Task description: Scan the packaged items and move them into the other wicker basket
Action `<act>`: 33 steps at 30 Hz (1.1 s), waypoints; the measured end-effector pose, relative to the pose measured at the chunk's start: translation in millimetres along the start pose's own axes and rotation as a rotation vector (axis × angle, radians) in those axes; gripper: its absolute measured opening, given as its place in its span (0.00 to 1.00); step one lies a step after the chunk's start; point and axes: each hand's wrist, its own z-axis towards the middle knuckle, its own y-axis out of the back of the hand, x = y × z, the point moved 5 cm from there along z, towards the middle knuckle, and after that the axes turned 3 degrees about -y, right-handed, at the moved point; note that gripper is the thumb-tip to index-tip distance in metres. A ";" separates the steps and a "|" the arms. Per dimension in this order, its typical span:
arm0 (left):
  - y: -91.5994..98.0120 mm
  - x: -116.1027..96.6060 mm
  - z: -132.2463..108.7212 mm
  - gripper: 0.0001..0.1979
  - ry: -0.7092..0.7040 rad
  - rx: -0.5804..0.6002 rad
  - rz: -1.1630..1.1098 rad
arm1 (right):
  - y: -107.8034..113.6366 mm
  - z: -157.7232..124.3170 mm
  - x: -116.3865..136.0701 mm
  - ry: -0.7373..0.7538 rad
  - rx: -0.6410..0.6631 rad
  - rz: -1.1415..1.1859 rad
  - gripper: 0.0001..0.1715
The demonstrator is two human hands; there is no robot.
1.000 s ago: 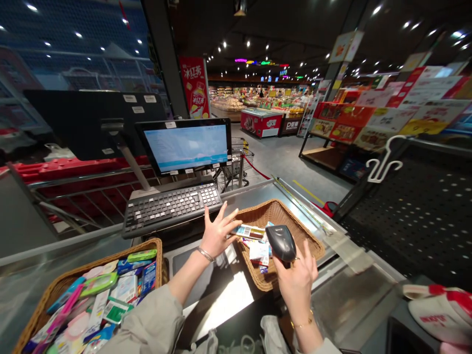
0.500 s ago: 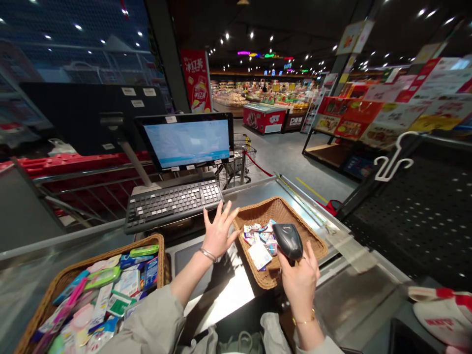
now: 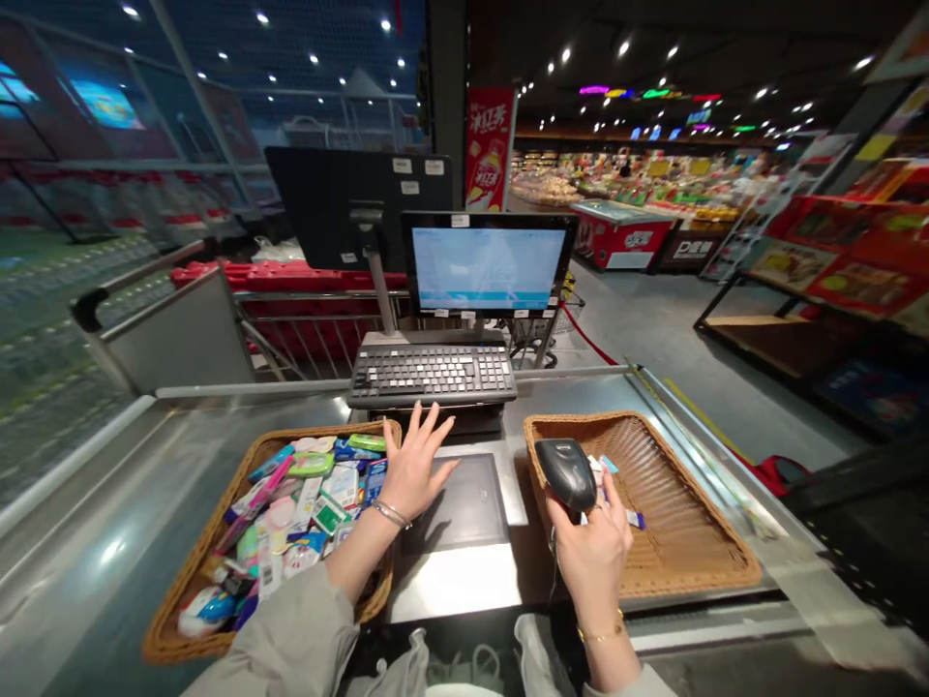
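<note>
The left hand is spread palm-down with fingers apart, while the right hand curls upward, apparently closed, its grip partly hidden.

Small packets in right wicker basket: partly hidden behind handheld barcode scanner and right hand. Near contents of left wicker basket: covered by grey sleeve. Monitor text: too small to read. White plastic bag: cut off by lower edge.
</note>
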 end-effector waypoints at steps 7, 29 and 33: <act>12.3 50.6 -48.4 0.29 0.154 0.004 0.064 | -35.4 -13.1 34.5 0.143 0.155 0.021 0.28; 45.0 140.9 -162.3 0.30 0.400 0.234 0.152 | -91.4 -58.9 122.8 0.346 0.535 0.094 0.16; 44.9 142.9 -168.9 0.30 0.410 0.242 0.136 | -94.3 -67.5 132.9 0.384 0.572 0.100 0.15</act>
